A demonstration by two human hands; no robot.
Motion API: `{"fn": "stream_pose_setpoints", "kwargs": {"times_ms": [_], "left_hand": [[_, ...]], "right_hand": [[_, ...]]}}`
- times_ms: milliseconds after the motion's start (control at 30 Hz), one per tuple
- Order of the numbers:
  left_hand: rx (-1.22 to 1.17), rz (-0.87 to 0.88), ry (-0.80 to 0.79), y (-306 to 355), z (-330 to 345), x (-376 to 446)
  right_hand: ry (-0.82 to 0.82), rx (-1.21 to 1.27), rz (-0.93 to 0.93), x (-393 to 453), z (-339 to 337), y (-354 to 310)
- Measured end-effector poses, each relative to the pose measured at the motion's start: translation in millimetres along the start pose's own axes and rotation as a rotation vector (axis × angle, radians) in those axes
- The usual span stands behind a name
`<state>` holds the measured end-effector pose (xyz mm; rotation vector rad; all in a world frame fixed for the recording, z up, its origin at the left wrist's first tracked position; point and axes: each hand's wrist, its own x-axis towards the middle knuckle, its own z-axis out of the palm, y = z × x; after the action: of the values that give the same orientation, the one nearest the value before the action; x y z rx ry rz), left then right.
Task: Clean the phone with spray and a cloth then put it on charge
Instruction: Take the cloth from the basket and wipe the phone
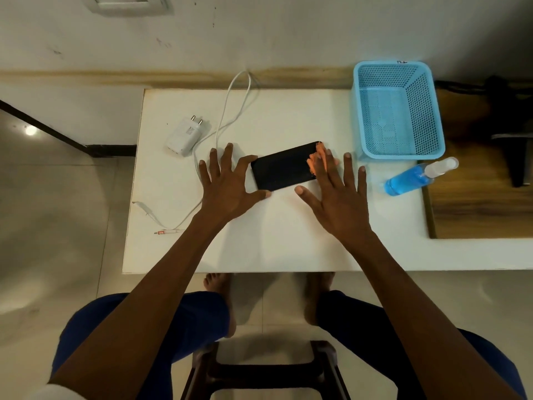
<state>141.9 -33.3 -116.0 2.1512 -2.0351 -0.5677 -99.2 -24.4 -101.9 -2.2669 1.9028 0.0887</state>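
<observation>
Glossy black phone (pixel 284 166), fuzzy orange cloth (pixel 317 160), perforated blue plastic basket (pixel 427 111), smooth matt white table (pixel 274 241)

White table (pixel 259 249); pale wall (pixel 288 33); tiled floor (pixel 57 226)
</observation>
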Motion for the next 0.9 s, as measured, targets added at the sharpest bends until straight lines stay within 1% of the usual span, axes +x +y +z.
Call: {"fn": "stream_pose_setpoints", "kwargs": {"times_ms": [100, 300, 400, 533, 767, 900], "left_hand": [[-0.021, -0.003, -0.025, -0.5, -0.8, 2.4], [-0.034, -0.002, -0.03, -3.3, 0.5, 2.0], [0.007, 0.006, -0.019, -4.0, 0.6, 2.7], [0.037, 0.015, -0.017, -3.0, 0.6, 2.3], [0.02, 0.01, -0.019, -0.9, -1.5, 2.8], [-0.004, 0.009, -0.032, 0.0, -1.0, 2.6]], "right_hand": [[-0.035, 0.035, -0.057, -5.2, 1.0, -4.2], [-0.082, 0.057, -0.315, -19.1, 15.8, -46.0], [-0.082, 0.019, -0.337, -17.5, 18.5, -50.6], [-0.042, -0.043, -0.265, -18.7, 16.3, -36.9], [0.011, -0.026, 0.027, -9.1, 7.0, -3.4], [-0.004, 0.023, 0.048, -2.5, 4.8, -8.8]]}}
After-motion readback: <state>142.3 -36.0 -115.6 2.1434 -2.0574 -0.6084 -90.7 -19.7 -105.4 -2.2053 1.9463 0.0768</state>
